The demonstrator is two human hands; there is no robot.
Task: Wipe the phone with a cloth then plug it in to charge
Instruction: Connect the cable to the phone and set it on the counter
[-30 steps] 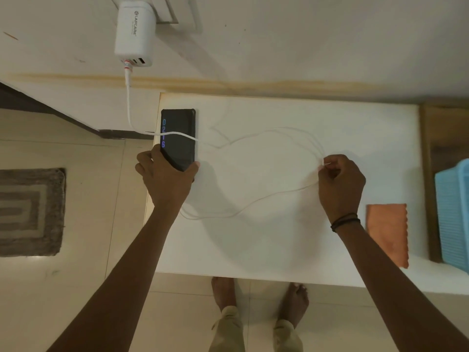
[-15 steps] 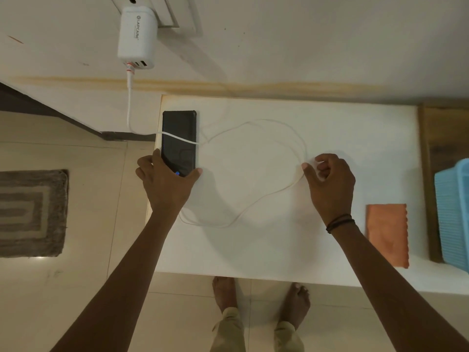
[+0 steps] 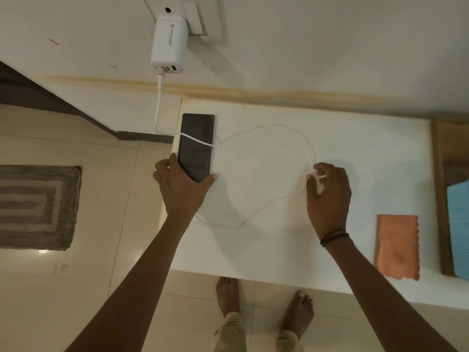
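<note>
A black phone (image 3: pixel 196 141) lies flat at the far left of the white table (image 3: pixel 355 153), its screen dark. My left hand (image 3: pixel 181 186) grips its near end between thumb and fingers. A white charging cable (image 3: pixel 264 209) runs from the white wall charger (image 3: pixel 168 44) across the phone and loops over the table. My right hand (image 3: pixel 327 191) rests over the right side of that loop, fingers loosely curled and spread around the cable. An orange cloth (image 3: pixel 397 246) lies flat near the table's right front.
A light blue basket (image 3: pixel 459 224) stands at the right edge on a wooden surface (image 3: pixel 441 148). A grey mat (image 3: pixel 35 207) lies on the tiled floor to the left. My bare feet (image 3: pixel 264 301) are under the table's front edge.
The phone's screen went from lit digits to dark. My right hand opened from a pinch on the cable and shifted slightly left; the cable loop rounded out. The left hand stayed on the phone.
</note>
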